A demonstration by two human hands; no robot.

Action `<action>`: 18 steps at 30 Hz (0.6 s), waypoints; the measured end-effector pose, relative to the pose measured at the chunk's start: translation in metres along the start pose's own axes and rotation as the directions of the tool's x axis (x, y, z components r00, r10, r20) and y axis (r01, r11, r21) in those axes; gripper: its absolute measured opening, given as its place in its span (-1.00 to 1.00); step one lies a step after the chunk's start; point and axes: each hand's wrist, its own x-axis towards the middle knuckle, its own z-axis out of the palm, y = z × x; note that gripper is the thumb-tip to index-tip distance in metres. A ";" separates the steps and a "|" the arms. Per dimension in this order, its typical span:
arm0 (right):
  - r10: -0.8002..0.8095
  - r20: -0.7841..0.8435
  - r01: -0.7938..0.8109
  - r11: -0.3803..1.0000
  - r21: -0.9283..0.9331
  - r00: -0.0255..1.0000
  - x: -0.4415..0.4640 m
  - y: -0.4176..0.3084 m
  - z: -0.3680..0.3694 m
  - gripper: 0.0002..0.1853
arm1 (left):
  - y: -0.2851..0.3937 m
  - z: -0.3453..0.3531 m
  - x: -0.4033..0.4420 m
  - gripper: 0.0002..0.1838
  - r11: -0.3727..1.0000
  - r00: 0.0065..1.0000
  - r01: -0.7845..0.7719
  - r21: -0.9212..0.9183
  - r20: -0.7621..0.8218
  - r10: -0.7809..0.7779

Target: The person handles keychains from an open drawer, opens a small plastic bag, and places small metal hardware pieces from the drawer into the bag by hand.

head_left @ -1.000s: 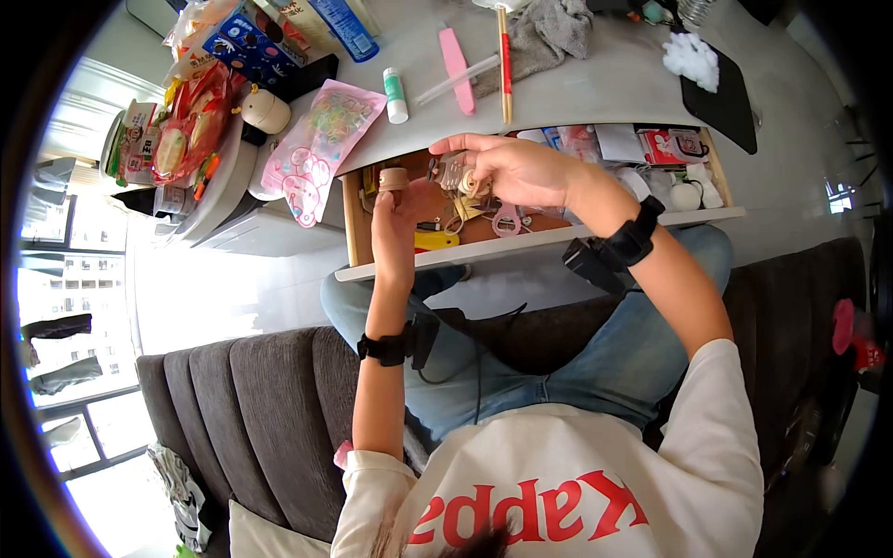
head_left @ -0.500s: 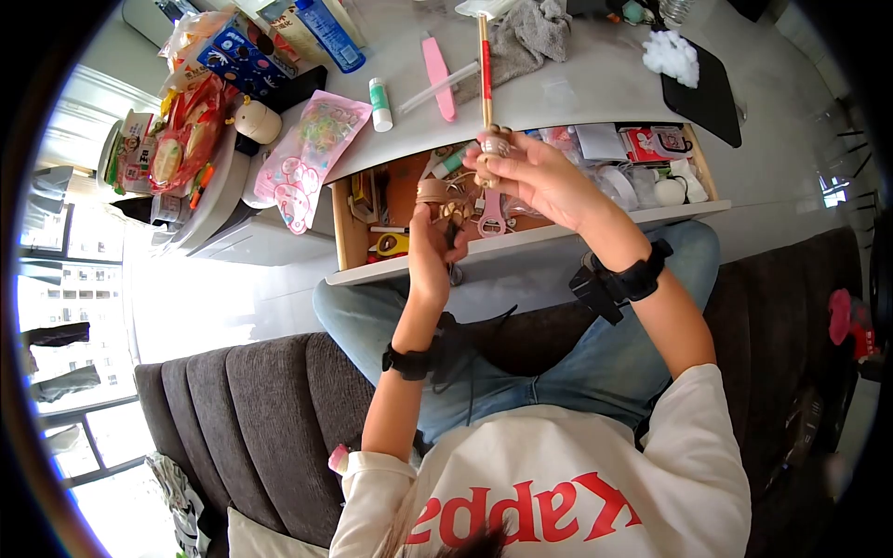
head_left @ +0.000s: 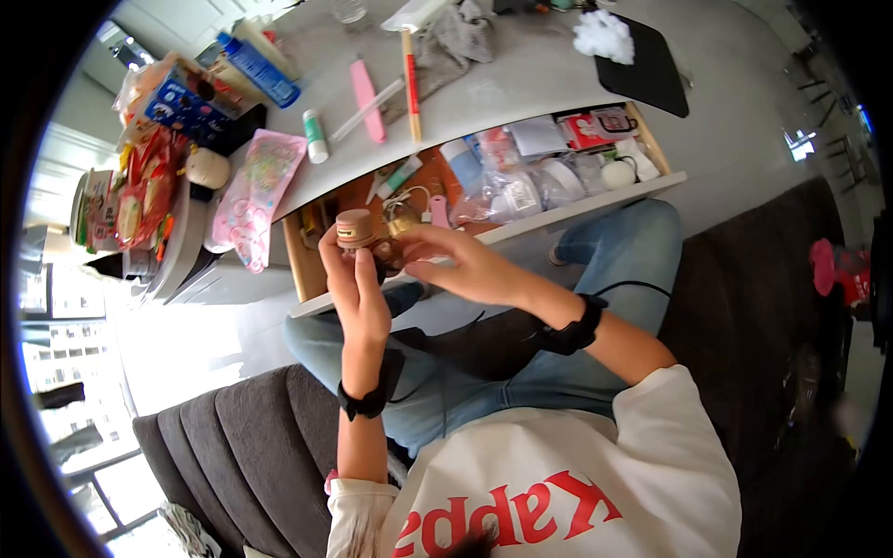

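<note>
My left hand (head_left: 361, 302) is closed around a tan, ridged, round object (head_left: 354, 228) with a flat top, held upright over the drawer's front left. Right beside it is a brown, shiny, lumpy item (head_left: 386, 253), partly hidden by fingers; its kind is unclear. My right hand (head_left: 460, 265) reaches in from the right with its fingertips closed at this brown item. Beneath both hands is the open drawer (head_left: 539, 217), holding a white cord (head_left: 402, 195), a pink handle (head_left: 439, 211) and a green-and-white tube (head_left: 400, 177).
Clear plastic packages (head_left: 521, 195) fill the drawer's right side. On the tabletop lie a pink pouch (head_left: 256, 195), a glue stick (head_left: 314, 138), a pink tool (head_left: 367, 102), a red-and-wood stick (head_left: 411, 88), a grey cloth (head_left: 456, 42) and white fluff (head_left: 603, 37) on a black mat (head_left: 646, 74).
My right hand has come down from above the drawer to meet my left hand. The left hand has lifted the tan object toward the drawer's left side. The whole view has shifted.
</note>
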 end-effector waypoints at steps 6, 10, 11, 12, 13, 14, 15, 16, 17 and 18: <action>-0.176 -0.166 0.140 0.968 -0.208 0.970 -0.006 -0.010 0.000 -0.79 | 0.020 0.013 -0.004 -0.66 0.998 0.981 -0.055 0.033 0.187 0.048; -0.247 -0.160 0.207 0.950 -0.233 0.956 -0.012 -0.002 -0.011 -0.82 | 0.013 0.006 -0.002 -0.69 0.998 0.965 0.057 -0.003 0.257 -0.055; -0.244 -0.153 0.205 0.951 -0.229 0.958 -0.013 -0.001 -0.015 -0.83 | 0.009 0.006 -0.001 -0.68 0.998 0.959 0.061 -0.033 0.278 -0.049; -0.239 -0.148 0.202 0.952 -0.229 0.960 -0.016 -0.001 -0.018 -0.84 | 0.005 0.005 0.000 -0.67 1.000 0.958 0.029 -0.011 0.287 -0.024; -0.233 -0.146 0.197 0.954 -0.228 0.961 -0.019 -0.002 -0.020 -0.84 | 0.002 0.005 0.000 -0.66 1.000 0.955 -0.002 0.011 0.297 -0.001; -0.213 -0.165 0.181 0.966 -0.186 0.963 -0.022 -0.003 -0.021 -0.86 | 0.003 0.004 0.000 -0.66 0.998 0.954 0.017 0.052 0.299 -0.032; -0.190 -0.184 0.165 0.976 -0.144 0.964 -0.025 -0.005 -0.021 -0.88 | 0.007 0.003 -0.001 -0.65 0.995 0.952 0.036 0.095 0.299 -0.063; -0.167 -0.200 0.150 0.984 -0.099 0.965 -0.027 -0.006 -0.023 -0.89 | 0.010 0.003 -0.001 -0.63 0.989 0.950 0.056 0.138 0.297 -0.095; -0.198 -0.193 0.178 0.977 -0.117 0.961 -0.028 -0.006 -0.025 -0.91 | 0.011 0.003 -0.001 -0.62 0.985 0.954 0.002 0.175 0.294 -0.054; -0.230 -0.185 0.208 0.969 -0.135 0.955 -0.029 -0.006 -0.028 -0.93 | 0.013 0.004 0.001 -0.61 0.976 0.956 -0.053 0.213 0.293 -0.012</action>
